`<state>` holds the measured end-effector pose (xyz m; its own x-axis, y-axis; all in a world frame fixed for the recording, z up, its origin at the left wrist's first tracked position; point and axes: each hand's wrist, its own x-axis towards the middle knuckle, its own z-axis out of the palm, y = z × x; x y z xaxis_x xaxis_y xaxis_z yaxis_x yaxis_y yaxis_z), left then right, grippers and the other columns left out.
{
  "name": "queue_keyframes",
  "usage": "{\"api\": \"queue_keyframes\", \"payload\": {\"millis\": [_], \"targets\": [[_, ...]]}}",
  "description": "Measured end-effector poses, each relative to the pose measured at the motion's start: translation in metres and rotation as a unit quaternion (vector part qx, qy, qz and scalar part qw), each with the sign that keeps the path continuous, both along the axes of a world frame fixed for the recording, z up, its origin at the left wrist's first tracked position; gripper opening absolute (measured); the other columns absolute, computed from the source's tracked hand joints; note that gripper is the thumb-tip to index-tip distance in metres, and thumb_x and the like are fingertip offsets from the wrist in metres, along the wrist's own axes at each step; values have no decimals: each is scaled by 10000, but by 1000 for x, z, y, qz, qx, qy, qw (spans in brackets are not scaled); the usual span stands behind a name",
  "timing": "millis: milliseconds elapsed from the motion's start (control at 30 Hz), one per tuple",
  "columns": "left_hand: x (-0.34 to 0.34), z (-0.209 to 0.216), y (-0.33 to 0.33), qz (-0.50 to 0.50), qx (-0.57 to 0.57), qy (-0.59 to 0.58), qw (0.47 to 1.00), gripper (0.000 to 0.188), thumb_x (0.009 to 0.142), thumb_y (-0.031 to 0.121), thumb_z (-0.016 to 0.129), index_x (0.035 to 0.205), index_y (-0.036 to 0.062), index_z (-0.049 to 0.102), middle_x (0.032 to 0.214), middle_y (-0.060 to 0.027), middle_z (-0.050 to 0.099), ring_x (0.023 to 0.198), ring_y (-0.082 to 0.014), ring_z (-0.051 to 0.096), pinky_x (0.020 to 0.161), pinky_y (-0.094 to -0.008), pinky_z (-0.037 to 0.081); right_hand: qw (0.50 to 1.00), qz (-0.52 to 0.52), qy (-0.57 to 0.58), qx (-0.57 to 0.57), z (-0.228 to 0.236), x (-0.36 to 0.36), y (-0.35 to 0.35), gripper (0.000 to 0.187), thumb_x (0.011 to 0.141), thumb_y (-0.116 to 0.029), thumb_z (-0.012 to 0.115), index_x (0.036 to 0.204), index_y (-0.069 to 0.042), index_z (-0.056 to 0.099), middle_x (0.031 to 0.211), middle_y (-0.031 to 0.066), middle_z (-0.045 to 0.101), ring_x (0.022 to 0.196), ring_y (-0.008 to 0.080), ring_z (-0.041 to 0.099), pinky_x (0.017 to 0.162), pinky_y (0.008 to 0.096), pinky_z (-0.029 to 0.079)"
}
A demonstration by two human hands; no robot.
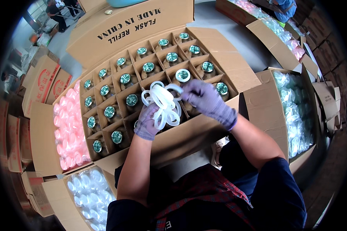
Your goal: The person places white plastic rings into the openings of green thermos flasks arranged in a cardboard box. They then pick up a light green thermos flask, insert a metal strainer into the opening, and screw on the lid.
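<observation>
My left hand, in a grey-purple knitted glove, is closed around a loose bunch of white rings. My right hand, gloved alike, pinches one white ring at the bunch's upper right edge. Both hands are over the near side of a large open carton. Cardboard dividers split it into cells, with glass flask refills standing upright inside, their mouths shiny green. Around the mouth of one flask refill, just beyond my right fingers, sits a white ring. My hands and the bunch hide some near cells.
A carton of pink wrapped pieces adjoins on the left, a carton of clear ones at lower left. Another carton of pale wrapped pieces stands right. Open flaps stick out. People are in the background.
</observation>
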<state>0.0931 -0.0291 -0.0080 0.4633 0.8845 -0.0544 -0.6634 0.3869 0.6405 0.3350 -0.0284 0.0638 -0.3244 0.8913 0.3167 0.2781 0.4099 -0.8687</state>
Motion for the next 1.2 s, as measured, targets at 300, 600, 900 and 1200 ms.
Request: {"api": "queue_keyframes", "payload": {"millis": [300,600,900,1200], "targets": [[6,27,-4,29,-8,9,1000,664,844,228,704,1419,55,421,1377,-236,512,1229,-326,544,948,-456,527,939,-170,-184,-237,-27,144,47,198,854,-147,647,1009,-23,651,842,108,696,801,208,702,691,331,568],[11,39,-9,46,-10,34,998,690,783,211,772,1377,51,461,1290,-228,589,1129,-315,620,940,-446,532,825,-243,-489,-145,-15,118,45,231,836,-234,650,1031,-113,674,1021,141,698,1003,342,648,869,438,506],[5,38,-12,21,-15,23,999,667,779,180,769,1358,44,466,1268,-205,600,1109,-312,627,929,-444,537,836,-148,-524,-70,-30,120,21,459,783,-269,735,1160,-57,582,1133,207,622,1069,365,623,944,428,489],[9,31,-12,10,-14,28,999,704,751,140,741,1386,71,446,1295,-243,582,1061,-312,646,864,-439,569,794,-105,-589,-107,-4,89,17,660,756,-359,778,1332,-160,526,1257,193,561,1152,361,589,942,447,506]]}}
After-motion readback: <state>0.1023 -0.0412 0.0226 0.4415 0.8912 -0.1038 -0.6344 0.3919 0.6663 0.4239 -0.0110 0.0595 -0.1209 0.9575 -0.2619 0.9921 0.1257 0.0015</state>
